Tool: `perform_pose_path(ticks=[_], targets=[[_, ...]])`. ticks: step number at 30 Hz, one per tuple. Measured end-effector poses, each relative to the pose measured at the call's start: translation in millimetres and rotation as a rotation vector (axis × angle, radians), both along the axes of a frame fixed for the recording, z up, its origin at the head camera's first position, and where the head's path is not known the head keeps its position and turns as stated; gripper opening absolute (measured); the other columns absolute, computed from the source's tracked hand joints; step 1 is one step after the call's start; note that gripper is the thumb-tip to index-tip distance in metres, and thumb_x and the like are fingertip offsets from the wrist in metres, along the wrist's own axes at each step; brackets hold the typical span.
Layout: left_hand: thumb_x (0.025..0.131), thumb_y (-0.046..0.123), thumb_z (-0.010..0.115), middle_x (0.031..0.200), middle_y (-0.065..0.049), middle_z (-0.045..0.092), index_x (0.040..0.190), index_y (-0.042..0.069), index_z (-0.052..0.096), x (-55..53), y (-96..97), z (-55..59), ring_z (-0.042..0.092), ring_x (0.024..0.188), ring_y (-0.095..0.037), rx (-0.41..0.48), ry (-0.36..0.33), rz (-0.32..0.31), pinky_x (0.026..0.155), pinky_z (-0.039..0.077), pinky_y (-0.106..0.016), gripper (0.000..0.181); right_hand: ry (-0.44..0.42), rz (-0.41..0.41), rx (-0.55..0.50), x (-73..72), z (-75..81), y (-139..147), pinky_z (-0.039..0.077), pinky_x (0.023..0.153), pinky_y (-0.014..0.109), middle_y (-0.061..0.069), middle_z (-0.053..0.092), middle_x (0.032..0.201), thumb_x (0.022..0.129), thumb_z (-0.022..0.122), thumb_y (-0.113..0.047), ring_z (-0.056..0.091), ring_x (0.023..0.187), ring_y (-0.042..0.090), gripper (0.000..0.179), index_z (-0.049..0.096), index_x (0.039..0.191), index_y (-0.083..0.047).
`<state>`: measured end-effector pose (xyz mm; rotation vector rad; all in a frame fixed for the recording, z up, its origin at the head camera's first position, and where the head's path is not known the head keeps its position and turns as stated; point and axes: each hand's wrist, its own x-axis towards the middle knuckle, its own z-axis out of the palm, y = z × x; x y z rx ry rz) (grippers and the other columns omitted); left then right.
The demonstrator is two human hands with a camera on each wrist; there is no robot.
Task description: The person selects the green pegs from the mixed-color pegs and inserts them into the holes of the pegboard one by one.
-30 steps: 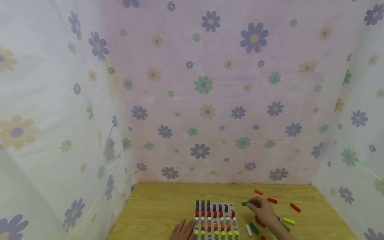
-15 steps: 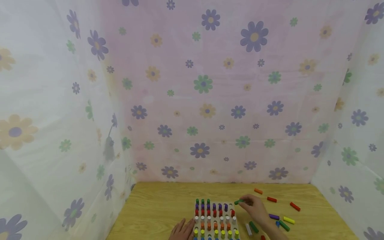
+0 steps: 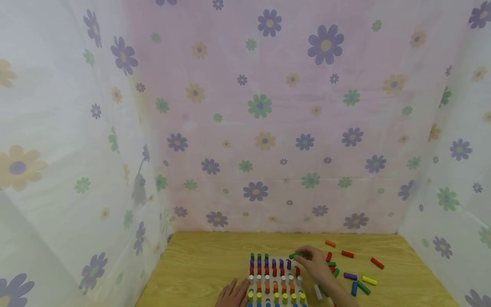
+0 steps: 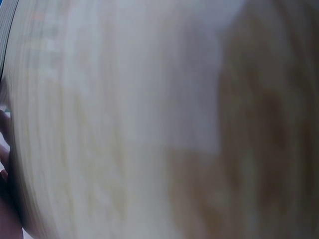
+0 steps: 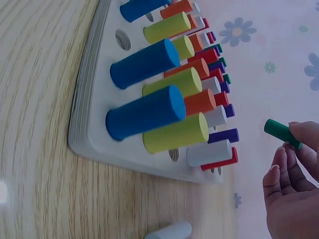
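My right hand pinches a green peg between thumb and fingers, over the far right corner of the pegboard. In the right wrist view this green peg is tilted, apart from the board. Rows of upright pegs fill much of the board: green, purple, red, white, orange, yellow and blue, with some bare holes between them. My left hand lies with extended fingers against the board's left edge. The left wrist view is mostly blurred wood grain.
Loose pegs lie scattered on the wooden table to the right of the board, among them orange, red, purple, yellow, blue and white. A flowered curtain encloses the back and sides.
My right hand has carried the green peg leftward, from the table beside the board to over its far right corner. Loose pegs formerly behind the hand now show. The left hand stays put.
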<state>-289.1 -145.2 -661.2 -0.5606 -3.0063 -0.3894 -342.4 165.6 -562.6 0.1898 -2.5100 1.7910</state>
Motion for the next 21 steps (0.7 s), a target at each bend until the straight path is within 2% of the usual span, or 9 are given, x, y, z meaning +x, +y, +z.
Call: perform_pose_path(ticks=[7, 14, 21], targets=[[0.1, 0.054, 0.022, 0.136, 0.012, 0.05, 0.14, 0.031, 0.045, -0.6, 0.9, -3.8, 0.044, 0.127, -0.029, 0.001, 0.061, 0.005, 0.099, 0.037, -0.052, 0.052, -0.02, 0.0, -0.035, -3.7, -2.5, -13.0, 0.053, 0.069, 0.038, 0.006, 0.063, 0.095, 0.088, 0.068, -0.024, 0.058, 0.083, 0.019, 0.031, 0.064, 0.107, -0.001], [0.1, 0.053, 0.025, 0.137, 0.012, 0.05, 0.141, 0.03, 0.045, -0.3, 2.1, -2.4, 0.043, 0.128, -0.029, 0.008, 0.05, 0.008, 0.1, 0.036, -0.052, 0.051, 0.002, -0.011, -0.002, -6.3, -3.1, -27.8, 0.052, 0.07, 0.033, 0.005, 0.062, 0.094, 0.089, 0.066, -0.021, 0.058, 0.085, 0.017, 0.025, 0.064, 0.107, -0.003], [0.099, 0.054, 0.023, 0.137, 0.012, 0.05, 0.141, 0.03, 0.045, 1.3, 1.8, 1.3, 0.043, 0.128, -0.028, -0.006, 0.04, 0.01, 0.1, 0.036, -0.051, 0.053, -0.028, -0.021, -0.007, -6.7, 2.2, -42.4, 0.051, 0.069, 0.033, 0.005, 0.061, 0.093, 0.09, 0.065, -0.021, 0.056, 0.083, 0.018, 0.025, 0.063, 0.107, -0.002]])
